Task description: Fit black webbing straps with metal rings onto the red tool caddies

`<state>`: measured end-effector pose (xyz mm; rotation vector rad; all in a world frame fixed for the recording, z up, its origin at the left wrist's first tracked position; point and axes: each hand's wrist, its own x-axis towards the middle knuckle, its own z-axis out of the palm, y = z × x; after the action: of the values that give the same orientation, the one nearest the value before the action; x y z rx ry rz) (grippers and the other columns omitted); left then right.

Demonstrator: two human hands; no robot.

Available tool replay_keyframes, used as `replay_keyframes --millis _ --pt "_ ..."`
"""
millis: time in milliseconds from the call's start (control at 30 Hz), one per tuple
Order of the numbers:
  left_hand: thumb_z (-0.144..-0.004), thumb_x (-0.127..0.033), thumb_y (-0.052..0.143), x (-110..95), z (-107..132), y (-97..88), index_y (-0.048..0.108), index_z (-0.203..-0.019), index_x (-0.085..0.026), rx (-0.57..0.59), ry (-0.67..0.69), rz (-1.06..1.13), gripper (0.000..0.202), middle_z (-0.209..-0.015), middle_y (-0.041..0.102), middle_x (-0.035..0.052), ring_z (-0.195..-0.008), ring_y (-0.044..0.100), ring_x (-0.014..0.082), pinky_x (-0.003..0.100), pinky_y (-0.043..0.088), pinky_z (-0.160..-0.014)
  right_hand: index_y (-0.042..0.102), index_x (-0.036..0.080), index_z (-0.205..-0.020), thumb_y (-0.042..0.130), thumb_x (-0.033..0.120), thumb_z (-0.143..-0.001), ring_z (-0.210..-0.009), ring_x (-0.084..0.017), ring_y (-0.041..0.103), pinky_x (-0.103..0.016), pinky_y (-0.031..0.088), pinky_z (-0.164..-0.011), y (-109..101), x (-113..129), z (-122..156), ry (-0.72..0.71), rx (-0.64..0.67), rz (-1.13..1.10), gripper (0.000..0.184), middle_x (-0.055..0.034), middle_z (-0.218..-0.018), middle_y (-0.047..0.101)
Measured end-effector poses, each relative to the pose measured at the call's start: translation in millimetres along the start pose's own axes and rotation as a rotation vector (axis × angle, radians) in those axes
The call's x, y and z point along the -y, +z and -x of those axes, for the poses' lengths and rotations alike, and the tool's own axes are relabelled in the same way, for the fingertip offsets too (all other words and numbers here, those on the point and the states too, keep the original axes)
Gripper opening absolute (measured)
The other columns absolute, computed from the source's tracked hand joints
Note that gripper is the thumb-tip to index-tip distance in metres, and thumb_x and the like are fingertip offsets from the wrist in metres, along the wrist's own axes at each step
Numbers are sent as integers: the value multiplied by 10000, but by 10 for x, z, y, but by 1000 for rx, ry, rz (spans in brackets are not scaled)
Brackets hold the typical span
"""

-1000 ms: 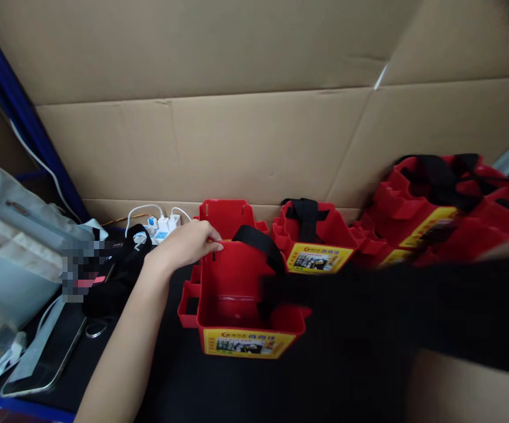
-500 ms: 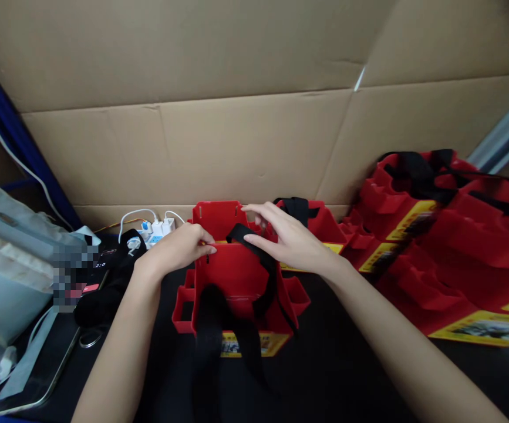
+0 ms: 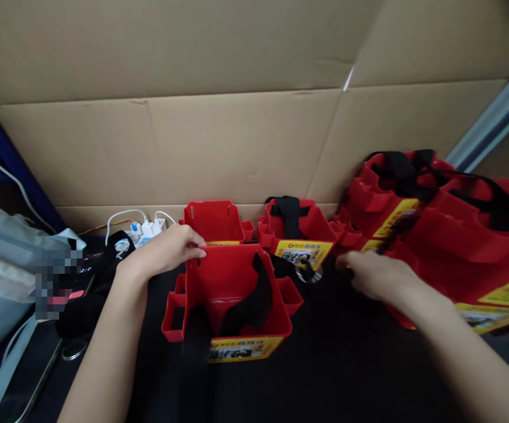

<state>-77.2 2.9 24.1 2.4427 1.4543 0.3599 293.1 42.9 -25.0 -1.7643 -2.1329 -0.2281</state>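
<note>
From where I stand, the left hand (image 3: 175, 249) pinches the back rim of a red holder (image 3: 225, 270) on the black worktop (image 3: 333, 370). The right hand (image 3: 372, 273), too blurred to tell its grip, is near the stacked holders (image 3: 445, 241).

The left forearm (image 3: 104, 341) rises from the bottom edge, leaning right as it climbs toward the left wrist (image 3: 133, 271), which bends so that the left hand (image 3: 170, 248) turns inward with its back upward. Its thumb (image 3: 196, 253) and forefinger (image 3: 196, 236) come close together in a pinch. The right forearm (image 3: 474, 358) slants in from the lower right corner, bare like the other. The right hand (image 3: 375, 273) points left, well apart from its partner, back upward, fingers loosely bent, their tips too blurred to read clearly
</note>
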Motion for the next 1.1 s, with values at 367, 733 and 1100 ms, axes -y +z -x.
replay_keyframes --millis 367,733,1100 --pt "-810 -264 467 -10 6 8 543 -637 -129 16 17 -10 233 -569 466 -23 -530 342 74 202 291 -548 634 188 -983 408 181 -849 -873 -159 606 -275 466 -794 181 940 -387 -761 403 -548 263 -22 -955 657" --pt "-799 -235 467 -67 22 12 527 -626 -134 -1 -19 -42 209 -561 431 -30 -522 310 72 203 277 -539 455 222 -1267 563 213 -756 -1152 -221 476 -353 380 -965 305 500 -138 -592 282 -379 523 -64 -1270 501" --pt "-809 -210 460 -160 -67 61 474 -582 -133 -1 94 -10 240 -541 454 -31 -507 360 67 209 259 -516 629 177 -987 395 192 -851 -807 -173 617 -279 469 -713 305 603 -132 -540 94 -351 270 -67 -941 665"
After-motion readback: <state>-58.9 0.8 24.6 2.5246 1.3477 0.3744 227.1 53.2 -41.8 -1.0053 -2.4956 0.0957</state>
